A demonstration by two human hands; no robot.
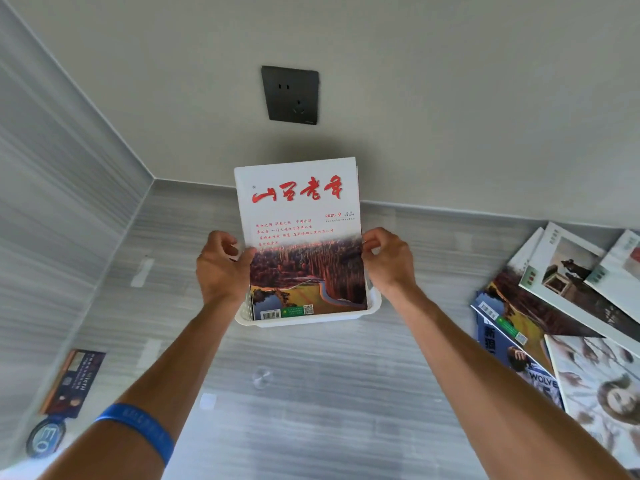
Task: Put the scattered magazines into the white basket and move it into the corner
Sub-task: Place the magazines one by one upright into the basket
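Glossy magazine (299,237) between hands (221,268)

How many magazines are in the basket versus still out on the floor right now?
Upright in the white plastic basket, held by both hands: at least 1, the red-titled magazine; any behind it are hidden.
Overlapping magazines on the floor, right: about 6.
Dark magazine on the floor, left: 1.
Total: about 8.

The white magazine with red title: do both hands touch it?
Touching. In the head view the left hand and right hand pinch the white magazine with red title at its side edges.
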